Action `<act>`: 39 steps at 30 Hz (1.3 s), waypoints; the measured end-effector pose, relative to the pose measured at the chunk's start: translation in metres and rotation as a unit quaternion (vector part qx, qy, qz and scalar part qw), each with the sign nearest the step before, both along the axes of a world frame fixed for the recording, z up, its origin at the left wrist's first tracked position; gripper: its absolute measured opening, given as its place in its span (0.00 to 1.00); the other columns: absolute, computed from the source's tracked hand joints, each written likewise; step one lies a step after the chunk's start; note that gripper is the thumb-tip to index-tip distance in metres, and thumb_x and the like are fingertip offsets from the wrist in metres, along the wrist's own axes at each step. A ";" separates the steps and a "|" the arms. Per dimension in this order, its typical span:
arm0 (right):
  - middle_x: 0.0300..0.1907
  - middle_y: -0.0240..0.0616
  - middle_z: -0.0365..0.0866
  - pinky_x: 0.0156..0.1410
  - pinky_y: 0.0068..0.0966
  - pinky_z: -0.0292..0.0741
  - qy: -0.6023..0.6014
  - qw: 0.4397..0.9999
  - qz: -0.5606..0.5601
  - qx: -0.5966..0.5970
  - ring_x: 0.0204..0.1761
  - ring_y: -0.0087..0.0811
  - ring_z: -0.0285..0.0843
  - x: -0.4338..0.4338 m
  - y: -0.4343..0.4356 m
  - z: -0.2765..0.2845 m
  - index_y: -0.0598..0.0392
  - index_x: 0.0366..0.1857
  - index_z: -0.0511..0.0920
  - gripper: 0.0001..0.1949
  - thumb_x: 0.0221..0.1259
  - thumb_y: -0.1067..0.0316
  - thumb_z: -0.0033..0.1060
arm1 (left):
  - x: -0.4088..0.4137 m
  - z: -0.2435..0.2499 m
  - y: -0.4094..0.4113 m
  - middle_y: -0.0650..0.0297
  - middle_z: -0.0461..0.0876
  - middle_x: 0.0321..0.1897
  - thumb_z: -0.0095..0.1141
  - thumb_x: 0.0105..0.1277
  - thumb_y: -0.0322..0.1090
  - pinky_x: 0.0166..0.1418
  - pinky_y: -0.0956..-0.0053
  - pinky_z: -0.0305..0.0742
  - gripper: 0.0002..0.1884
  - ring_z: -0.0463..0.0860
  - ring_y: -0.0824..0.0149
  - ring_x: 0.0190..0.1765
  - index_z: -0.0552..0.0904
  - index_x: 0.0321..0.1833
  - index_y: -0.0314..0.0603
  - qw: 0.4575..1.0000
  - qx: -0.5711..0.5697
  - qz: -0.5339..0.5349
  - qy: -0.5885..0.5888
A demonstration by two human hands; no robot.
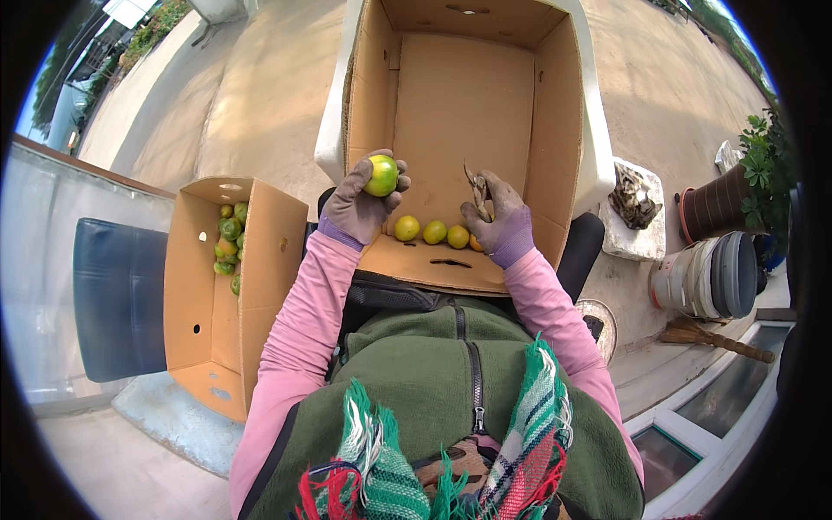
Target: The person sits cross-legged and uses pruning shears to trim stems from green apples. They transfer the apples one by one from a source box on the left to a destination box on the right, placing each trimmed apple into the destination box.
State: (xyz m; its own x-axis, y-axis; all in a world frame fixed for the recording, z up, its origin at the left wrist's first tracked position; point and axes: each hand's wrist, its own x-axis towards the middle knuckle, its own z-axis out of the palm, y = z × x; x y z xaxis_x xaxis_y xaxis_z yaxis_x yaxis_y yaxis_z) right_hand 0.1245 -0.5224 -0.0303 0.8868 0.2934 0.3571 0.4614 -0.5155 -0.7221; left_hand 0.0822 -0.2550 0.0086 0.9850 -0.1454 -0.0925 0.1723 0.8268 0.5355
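Note:
My gloved left hand (366, 201) holds a glossy round yellow-green fruit (381, 175), palm up over the near left part of a large cardboard box (463, 110). My gloved right hand (500, 221) grips a small thin tool (479, 195), which looks like snips with a pointed tip; the fingers partly hide it. Low inside the box, a row of yellow-green fruits (435, 232) lies along the near wall. An orange one (476, 244) is partly covered by my right hand. The box rests in front of me on a white support (591, 123).
At left, a second cardboard box (273, 273) holds several greener fruits (229, 229), beside a dark blue chair back (120, 299). A tabby cat (634, 196) is on a white block (630, 244) at right, near stacked buckets (705, 276), a plant pot (718, 203) and a turned wooden piece (718, 339).

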 end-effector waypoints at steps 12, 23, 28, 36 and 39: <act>0.47 0.48 0.86 0.59 0.45 0.78 0.087 0.957 0.023 -0.277 0.51 0.49 0.85 -0.011 0.001 -0.010 0.51 0.54 0.78 0.24 0.58 0.51 0.71 | 0.012 -0.087 -0.041 0.50 0.83 0.53 0.54 0.74 0.63 0.33 0.70 0.75 0.30 0.79 0.61 0.34 0.80 0.59 0.40 0.986 -0.091 -0.035 0.138; 0.42 0.43 0.87 0.55 0.43 0.77 0.088 0.931 0.042 -0.352 0.49 0.45 0.86 -0.008 0.004 -0.004 0.49 0.50 0.79 0.21 0.59 0.50 0.71 | 0.015 -0.085 -0.045 0.49 0.84 0.51 0.54 0.76 0.60 0.36 0.66 0.78 0.28 0.81 0.57 0.37 0.79 0.57 0.39 0.986 -0.073 -0.025 0.145; 0.40 0.45 0.87 0.52 0.44 0.79 0.072 0.947 0.047 -0.309 0.46 0.47 0.87 -0.009 0.001 -0.014 0.50 0.49 0.79 0.20 0.58 0.51 0.71 | 0.015 -0.085 -0.048 0.49 0.84 0.51 0.55 0.76 0.58 0.37 0.66 0.77 0.25 0.81 0.57 0.37 0.78 0.57 0.41 0.991 -0.036 -0.009 0.130; 0.39 0.47 0.88 0.51 0.44 0.81 0.089 0.945 0.037 -0.313 0.44 0.48 0.88 -0.012 0.002 -0.011 0.52 0.47 0.80 0.20 0.59 0.51 0.71 | 0.015 -0.074 -0.054 0.52 0.84 0.49 0.55 0.77 0.56 0.36 0.66 0.77 0.22 0.81 0.57 0.36 0.78 0.57 0.44 0.995 0.027 0.009 0.096; 0.40 0.48 0.88 0.51 0.44 0.82 0.141 0.942 0.039 -0.303 0.46 0.49 0.88 -0.012 -0.001 -0.014 0.52 0.45 0.81 0.19 0.60 0.50 0.70 | 0.014 -0.085 -0.049 0.52 0.83 0.53 0.59 0.74 0.54 0.39 0.67 0.79 0.23 0.82 0.58 0.39 0.78 0.60 0.44 0.996 0.018 -0.008 0.082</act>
